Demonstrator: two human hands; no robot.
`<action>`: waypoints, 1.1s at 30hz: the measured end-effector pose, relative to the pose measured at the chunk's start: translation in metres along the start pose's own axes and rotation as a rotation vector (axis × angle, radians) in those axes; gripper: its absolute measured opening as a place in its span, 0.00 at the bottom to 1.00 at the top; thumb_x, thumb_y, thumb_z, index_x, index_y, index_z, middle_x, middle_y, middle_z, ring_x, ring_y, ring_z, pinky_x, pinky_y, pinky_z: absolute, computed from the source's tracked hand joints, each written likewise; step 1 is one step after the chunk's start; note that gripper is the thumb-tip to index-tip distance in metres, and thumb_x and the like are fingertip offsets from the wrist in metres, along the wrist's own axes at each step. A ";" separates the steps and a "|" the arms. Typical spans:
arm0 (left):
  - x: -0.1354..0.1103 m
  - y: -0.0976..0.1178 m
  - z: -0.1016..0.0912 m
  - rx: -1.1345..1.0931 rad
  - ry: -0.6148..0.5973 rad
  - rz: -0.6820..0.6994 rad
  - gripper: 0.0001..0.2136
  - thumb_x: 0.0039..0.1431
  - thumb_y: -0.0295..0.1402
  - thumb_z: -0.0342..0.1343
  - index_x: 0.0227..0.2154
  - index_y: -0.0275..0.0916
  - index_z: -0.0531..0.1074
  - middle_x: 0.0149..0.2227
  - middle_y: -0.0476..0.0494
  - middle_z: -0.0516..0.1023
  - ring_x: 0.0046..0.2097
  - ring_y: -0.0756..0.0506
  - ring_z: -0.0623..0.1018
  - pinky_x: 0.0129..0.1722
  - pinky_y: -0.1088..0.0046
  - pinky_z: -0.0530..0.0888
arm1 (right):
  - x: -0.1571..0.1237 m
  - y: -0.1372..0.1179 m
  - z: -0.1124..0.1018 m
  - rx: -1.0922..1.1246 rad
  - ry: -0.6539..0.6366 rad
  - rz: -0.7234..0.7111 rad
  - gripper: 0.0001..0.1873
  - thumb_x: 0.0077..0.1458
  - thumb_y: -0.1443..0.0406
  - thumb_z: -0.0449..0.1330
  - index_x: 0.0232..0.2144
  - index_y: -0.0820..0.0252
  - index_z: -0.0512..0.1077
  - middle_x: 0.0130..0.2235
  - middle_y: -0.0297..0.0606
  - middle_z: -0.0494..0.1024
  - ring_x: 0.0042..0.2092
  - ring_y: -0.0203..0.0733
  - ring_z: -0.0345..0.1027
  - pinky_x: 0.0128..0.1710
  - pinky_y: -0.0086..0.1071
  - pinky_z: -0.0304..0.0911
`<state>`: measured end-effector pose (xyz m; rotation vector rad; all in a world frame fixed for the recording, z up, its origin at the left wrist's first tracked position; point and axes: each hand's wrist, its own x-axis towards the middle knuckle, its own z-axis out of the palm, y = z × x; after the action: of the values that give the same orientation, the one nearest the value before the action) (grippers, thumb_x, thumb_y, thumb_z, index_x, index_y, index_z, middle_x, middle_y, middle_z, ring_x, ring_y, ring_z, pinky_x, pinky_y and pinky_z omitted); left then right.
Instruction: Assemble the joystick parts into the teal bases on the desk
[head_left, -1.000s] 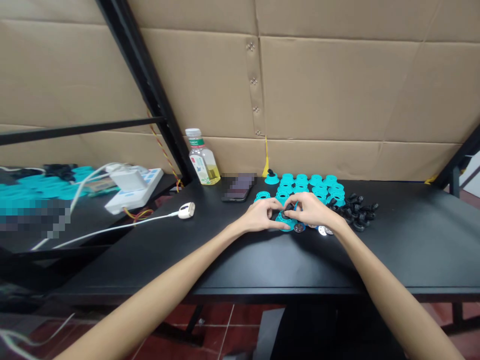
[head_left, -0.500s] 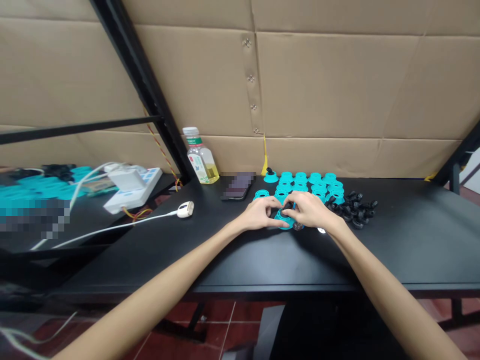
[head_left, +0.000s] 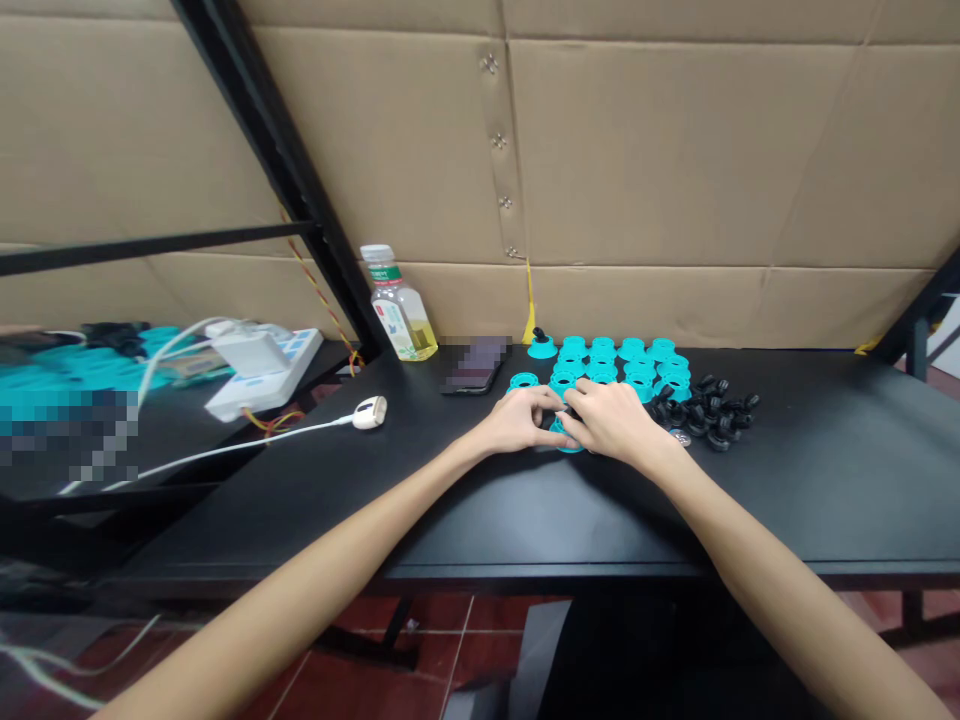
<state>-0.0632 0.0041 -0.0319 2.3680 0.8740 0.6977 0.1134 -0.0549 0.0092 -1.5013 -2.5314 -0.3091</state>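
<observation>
My left hand is curled round the left side of a turquoise flanged ring on the black table. From the right, my right hand presses with closed fingers on the dark part at the top of this ring, mostly hidden by the fingers. Behind the hands stand rows of similar turquoise rings. One turquoise piece at the back left carries a black knob-like part. Right of my right hand lies a heap of small black knob-like parts. A small shiny disc shows by my right wrist.
A phone and a bottle of yellow liquid stand toward the back left. A white cable runs to a small pale device. Further left is a white power strip. Cardboard walls off the back.
My right hand has turned and closed further over the ring, so the black part between my hands is now mostly covered. The left hand stays at the ring; the view has tilted slightly.
</observation>
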 end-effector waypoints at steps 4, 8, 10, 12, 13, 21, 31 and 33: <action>0.001 0.002 0.000 -0.048 -0.002 -0.011 0.18 0.41 0.46 0.67 0.28 0.35 0.76 0.30 0.50 0.69 0.25 0.54 0.62 0.25 0.76 0.59 | 0.005 -0.001 0.007 0.014 0.007 0.040 0.20 0.62 0.59 0.46 0.42 0.60 0.75 0.38 0.44 0.79 0.37 0.47 0.73 0.32 0.32 0.57; 0.001 0.000 0.000 -0.063 0.003 -0.024 0.17 0.40 0.44 0.67 0.27 0.35 0.76 0.30 0.50 0.69 0.26 0.54 0.62 0.25 0.77 0.60 | 0.006 -0.002 0.010 0.021 -0.007 0.052 0.22 0.62 0.57 0.44 0.41 0.60 0.75 0.36 0.46 0.80 0.37 0.48 0.73 0.32 0.33 0.58; 0.002 -0.002 0.000 -0.066 -0.007 -0.013 0.17 0.42 0.44 0.66 0.28 0.35 0.76 0.30 0.49 0.70 0.27 0.53 0.63 0.25 0.77 0.60 | 0.005 -0.002 0.008 0.023 -0.004 0.036 0.24 0.62 0.55 0.44 0.44 0.61 0.74 0.35 0.46 0.80 0.36 0.49 0.74 0.32 0.34 0.59; 0.002 -0.004 0.000 -0.051 -0.016 -0.022 0.17 0.42 0.44 0.66 0.30 0.35 0.76 0.32 0.48 0.71 0.26 0.54 0.63 0.25 0.77 0.60 | 0.003 -0.003 0.006 0.024 -0.003 0.026 0.23 0.60 0.56 0.45 0.45 0.61 0.73 0.34 0.46 0.80 0.35 0.50 0.74 0.32 0.34 0.59; 0.002 -0.005 -0.001 -0.041 -0.018 -0.033 0.17 0.42 0.44 0.66 0.31 0.36 0.77 0.33 0.48 0.71 0.26 0.54 0.62 0.25 0.77 0.60 | 0.003 -0.003 0.005 0.023 -0.004 0.029 0.21 0.59 0.58 0.47 0.45 0.61 0.73 0.34 0.46 0.80 0.35 0.50 0.74 0.32 0.34 0.59; 0.002 -0.003 -0.001 -0.014 -0.012 -0.028 0.17 0.42 0.45 0.66 0.29 0.35 0.76 0.33 0.48 0.72 0.25 0.54 0.62 0.25 0.76 0.60 | 0.004 -0.003 0.006 -0.002 -0.040 0.059 0.21 0.59 0.60 0.46 0.43 0.63 0.74 0.34 0.49 0.80 0.36 0.50 0.74 0.34 0.33 0.60; 0.003 0.000 -0.001 -0.058 -0.050 -0.079 0.21 0.38 0.49 0.67 0.26 0.36 0.74 0.26 0.51 0.66 0.28 0.51 0.64 0.27 0.76 0.60 | 0.009 -0.003 0.008 0.007 -0.067 0.121 0.32 0.61 0.46 0.45 0.34 0.64 0.79 0.33 0.51 0.80 0.37 0.48 0.74 0.34 0.31 0.59; 0.003 0.000 -0.001 -0.051 -0.047 -0.057 0.21 0.38 0.49 0.67 0.27 0.36 0.75 0.25 0.51 0.66 0.28 0.51 0.63 0.27 0.76 0.59 | 0.009 -0.001 0.006 0.028 -0.076 0.138 0.36 0.60 0.43 0.43 0.31 0.64 0.79 0.31 0.50 0.79 0.36 0.47 0.73 0.33 0.31 0.58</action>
<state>-0.0620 0.0063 -0.0300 2.2953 0.8895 0.6320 0.1077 -0.0466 0.0057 -1.6965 -2.4611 -0.1993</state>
